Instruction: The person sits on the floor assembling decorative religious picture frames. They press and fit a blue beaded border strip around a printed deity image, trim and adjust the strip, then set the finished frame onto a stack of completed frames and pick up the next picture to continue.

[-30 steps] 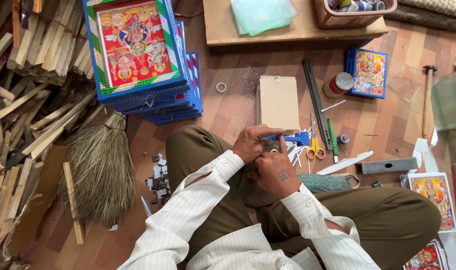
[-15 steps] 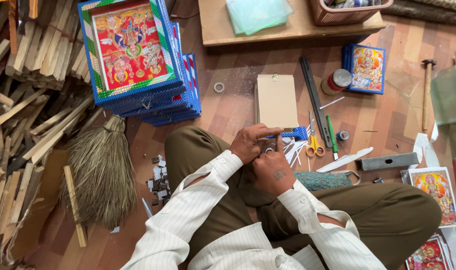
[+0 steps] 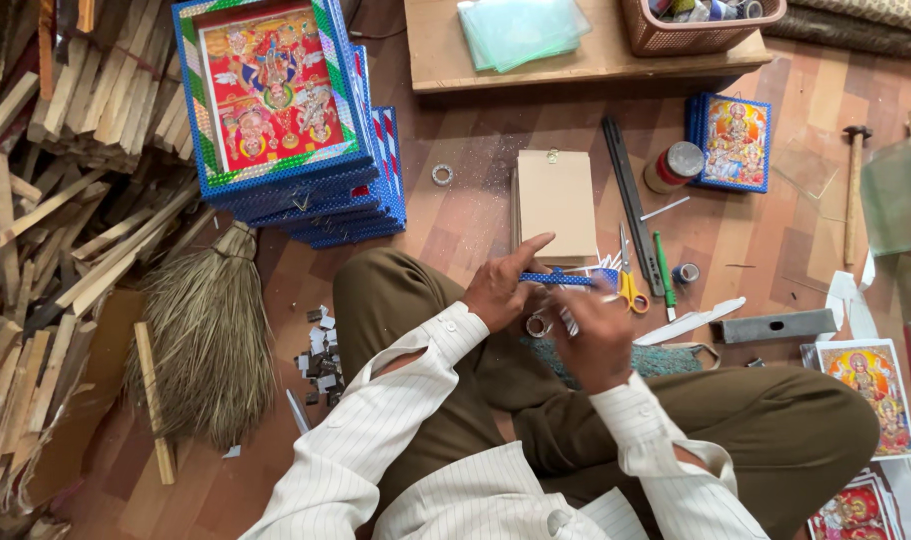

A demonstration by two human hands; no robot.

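**Two hands on one blue strip**

Over the lap, close to the camera, both hands meet on a thin blue strip (image 3: 560, 280). The left hand (image 3: 505, 290) pinches one end, with the thumb up and the fingers curled around it. The right hand (image 3: 595, 335) is bent over the other end and grips it from above. The two hands are near each other but do not touch. A small roll of tape (image 3: 537, 325) sits just under them, between the hands.

Beside the right hand lies one pair of yellow scissors (image 3: 630, 290). One green pen (image 3: 663, 275) and one long black ruler (image 3: 630, 205) lie next to them. One grey metal block (image 3: 775, 325) sits farther to the side.

On the floor by the left knee is a little heap of cut scraps (image 3: 320, 350), too many to count. One straw broom (image 3: 210, 340) lies past it.

Farther off sits one plain brown board (image 3: 555, 200). One tall pile of blue picture frames (image 3: 295, 120) stands behind it. One hammer (image 3: 853, 190) lies far to the side. Many wood sticks (image 3: 65, 200) are piled up at the edge.
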